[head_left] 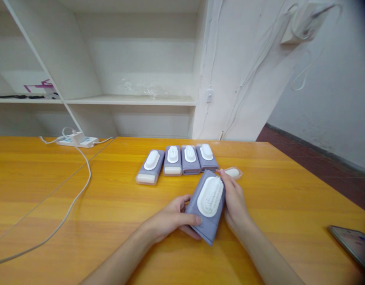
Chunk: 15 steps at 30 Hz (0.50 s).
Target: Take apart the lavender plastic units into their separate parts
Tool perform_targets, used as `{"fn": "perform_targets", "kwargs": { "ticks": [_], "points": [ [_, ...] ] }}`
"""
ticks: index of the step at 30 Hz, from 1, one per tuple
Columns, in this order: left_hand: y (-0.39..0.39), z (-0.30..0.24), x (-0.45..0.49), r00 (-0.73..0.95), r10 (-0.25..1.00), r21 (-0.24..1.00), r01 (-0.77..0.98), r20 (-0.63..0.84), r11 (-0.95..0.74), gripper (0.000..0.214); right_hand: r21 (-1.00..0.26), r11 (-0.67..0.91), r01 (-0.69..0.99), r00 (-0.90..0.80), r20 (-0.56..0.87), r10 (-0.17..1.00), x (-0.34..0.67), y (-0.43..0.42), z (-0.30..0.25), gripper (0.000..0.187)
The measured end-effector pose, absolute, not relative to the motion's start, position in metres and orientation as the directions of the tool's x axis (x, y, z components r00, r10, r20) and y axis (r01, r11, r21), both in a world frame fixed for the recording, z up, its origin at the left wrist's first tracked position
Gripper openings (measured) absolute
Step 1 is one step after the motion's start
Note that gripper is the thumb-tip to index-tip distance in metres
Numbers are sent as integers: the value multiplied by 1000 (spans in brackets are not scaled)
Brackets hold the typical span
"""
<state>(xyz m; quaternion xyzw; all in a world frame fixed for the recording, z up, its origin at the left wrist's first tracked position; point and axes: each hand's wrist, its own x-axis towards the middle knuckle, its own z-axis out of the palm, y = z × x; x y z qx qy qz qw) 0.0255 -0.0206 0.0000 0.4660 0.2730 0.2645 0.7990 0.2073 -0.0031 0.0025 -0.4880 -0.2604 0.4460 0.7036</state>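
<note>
A purple-grey cleaning brush with a white oval bristle pad is held tilted above the table between both hands. My left hand grips its lower left side, thumb pressed on the front face near the bottom. My right hand is closed along the upper right edge, its fingertips at the top corner. Just behind that hand lies a clear cap with a white piece in it. Further back, similar brushes stand in a row: two at the left show white ends under clear covers, and two at the right show dark slots.
A phone lies at the table's right edge. At the back left sits a white power strip, its cable curving over the wooden table. White shelves with crumpled clear plastic rise behind.
</note>
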Motion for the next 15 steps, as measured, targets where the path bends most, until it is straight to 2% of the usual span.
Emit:
{"fn": "perform_targets", "kwargs": {
  "ticks": [9, 13, 15],
  "points": [
    [-18, 2, 27, 738, 652, 812, -266, -175, 519, 48, -897, 50, -440, 375, -133, 917, 205, -3, -5, 32],
    [-20, 2, 28, 727, 667, 799, -298, -164, 522, 47, -742, -108, -661, 174, -292, 940, 199, -7, 6, 31],
    [-21, 5, 29, 694, 698, 796, -319, -174, 515, 44, -659, -141, -739, 91, -305, 948, 196, -9, 10, 29]
  ]
}}
